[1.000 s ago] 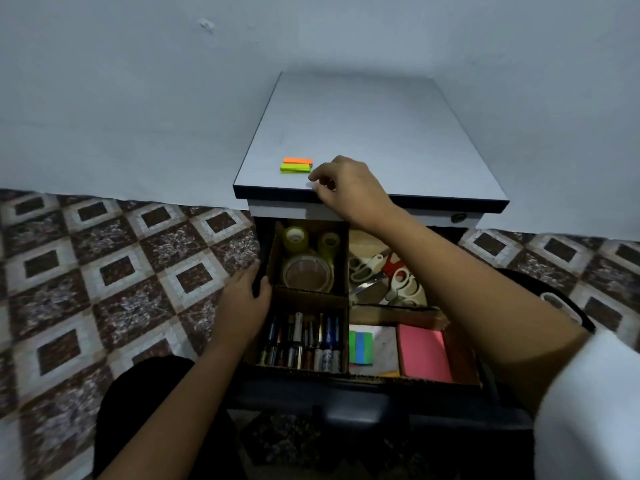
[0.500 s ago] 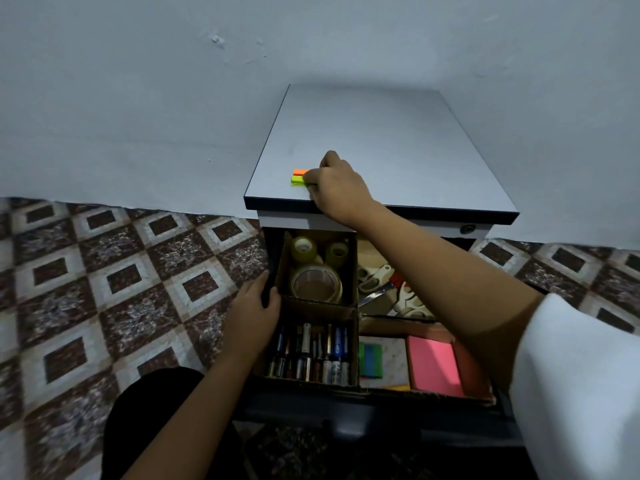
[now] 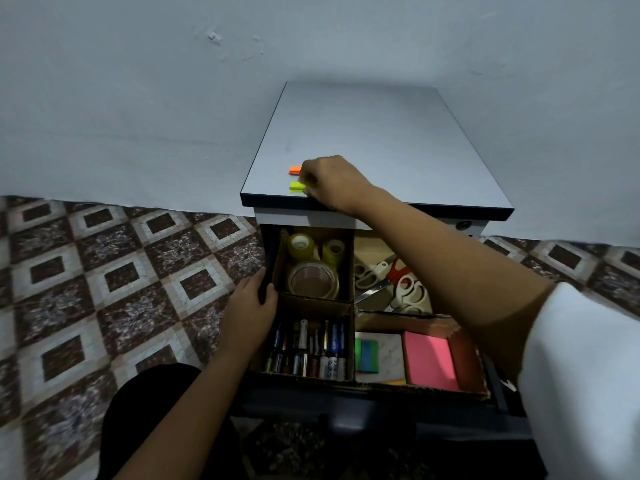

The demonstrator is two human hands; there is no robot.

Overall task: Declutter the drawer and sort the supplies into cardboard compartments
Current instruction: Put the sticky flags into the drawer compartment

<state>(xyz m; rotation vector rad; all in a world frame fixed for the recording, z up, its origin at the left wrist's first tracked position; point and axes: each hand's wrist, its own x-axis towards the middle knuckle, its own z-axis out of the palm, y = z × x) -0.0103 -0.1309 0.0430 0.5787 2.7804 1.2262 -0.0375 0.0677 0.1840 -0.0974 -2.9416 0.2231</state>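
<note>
1. The right hand (image 3: 332,181) reaches over the cabinet top (image 3: 363,133), near its front left corner, with the fingers curled in a narrow pinch on the right end of a green strip (image 3: 296,186) of sticky tabs.
2. An orange strip (image 3: 294,170) lies flat on the top just behind the green one, apart from it; its right end is hidden by the knuckles.
3. The left hand (image 3: 249,313) holds the left wall of the open drawer (image 3: 267,251), thumb hooked over the edge and fingers against the outside.
4. Inside the drawer, cardboard compartments (image 3: 315,301) split the space into four (the right arm covers part of the right side).
5. Back left: tape rolls (image 3: 313,271), two small ones behind a larger one.
6. Front left: batteries (image 3: 308,351) packed side by side in rows.
7. Back right: scissors (image 3: 391,282), white-handled and red-handled, lying across each other.
8. Front right: a green and blue pad (image 3: 367,351) beside a pink pad (image 3: 429,362), which sits in its own smaller cardboard box.
9. A white sleeve (image 3: 581,368) covers the right upper arm, and a tiled floor (image 3: 104,289) spreads out to the left of the cabinet.
</note>
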